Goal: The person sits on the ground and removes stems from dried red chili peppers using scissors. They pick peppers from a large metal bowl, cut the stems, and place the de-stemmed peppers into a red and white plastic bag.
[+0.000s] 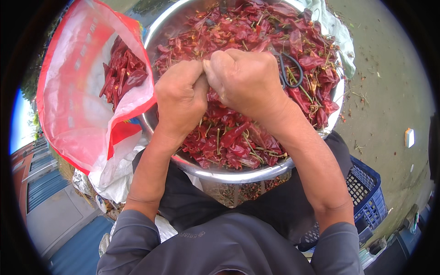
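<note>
A large metal basin [220, 174] is heaped with dried red chillies [238, 137], many with pale stems. Above the heap my left hand [182, 94] is closed in a fist. Touching it at the thumbs is my right hand [247, 80], also closed. Whatever lies between the fingers is hidden behind the knuckles. Dark-handled scissors [299, 75] show just beyond the right hand, over the chillies; I cannot tell if that hand touches them. To the left, an open white sack with a red edge [68, 91] has more dried chillies [123, 73] inside.
A blue plastic crate [373, 201] stands on the right beside my leg. Pale sacking [339, 39] hangs at the basin's far right rim. Scattered bits and a small white and orange box [409, 137] lie on the ground [389, 82]. The basin sits close before my knees.
</note>
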A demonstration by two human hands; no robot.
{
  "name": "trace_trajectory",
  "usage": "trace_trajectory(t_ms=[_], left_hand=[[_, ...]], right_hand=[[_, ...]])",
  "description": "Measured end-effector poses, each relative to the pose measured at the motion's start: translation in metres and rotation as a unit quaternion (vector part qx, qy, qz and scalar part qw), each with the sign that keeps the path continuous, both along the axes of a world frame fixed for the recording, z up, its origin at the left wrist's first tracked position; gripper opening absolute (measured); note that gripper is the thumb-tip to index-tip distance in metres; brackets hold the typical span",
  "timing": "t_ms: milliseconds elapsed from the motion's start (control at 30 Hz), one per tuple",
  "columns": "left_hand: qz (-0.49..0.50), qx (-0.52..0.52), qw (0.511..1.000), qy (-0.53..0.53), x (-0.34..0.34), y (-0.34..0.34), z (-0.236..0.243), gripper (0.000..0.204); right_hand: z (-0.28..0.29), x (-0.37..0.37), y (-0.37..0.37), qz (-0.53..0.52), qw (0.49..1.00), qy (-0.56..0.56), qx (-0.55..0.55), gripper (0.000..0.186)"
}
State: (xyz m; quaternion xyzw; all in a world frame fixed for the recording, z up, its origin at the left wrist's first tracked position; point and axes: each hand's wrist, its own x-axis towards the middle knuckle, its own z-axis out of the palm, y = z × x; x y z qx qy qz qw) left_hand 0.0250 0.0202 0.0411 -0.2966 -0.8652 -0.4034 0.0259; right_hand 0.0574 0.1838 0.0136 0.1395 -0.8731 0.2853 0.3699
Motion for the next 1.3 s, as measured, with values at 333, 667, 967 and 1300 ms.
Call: trace_trajectory(t_ms=[333, 667, 967, 1300], left_hand=[[-0.01, 0.117, 0.987, -0.108, -0.007, -0.01, -0.014, 0.016], [-0.093, 0.048, 0.993, -0.049, -0.022, -0.024, -0.001, 0.012], [-0.005, -0.058, 0.993, 0.103, -0.007, -0.011, -0.011, 0.004], [0.001, 0.267, 0.936, -0.229, -0.002, -0.011, -0.014, 0.013]], right_hand=[[0.0, -0.002, 0.002, 0.125, 0.859, -0.319, -0.379, 0.05], [-0.001, -0.005, -0.003, 0.17, 0.789, -0.427, -0.408, 0.053], [-0.001, 0.002, -0.008, -0.014, 0.995, -0.056, 0.084, 0.017], [0.014, 0.005, -0.02, 0.109, 0.817, -0.259, -0.504, 0.038]])
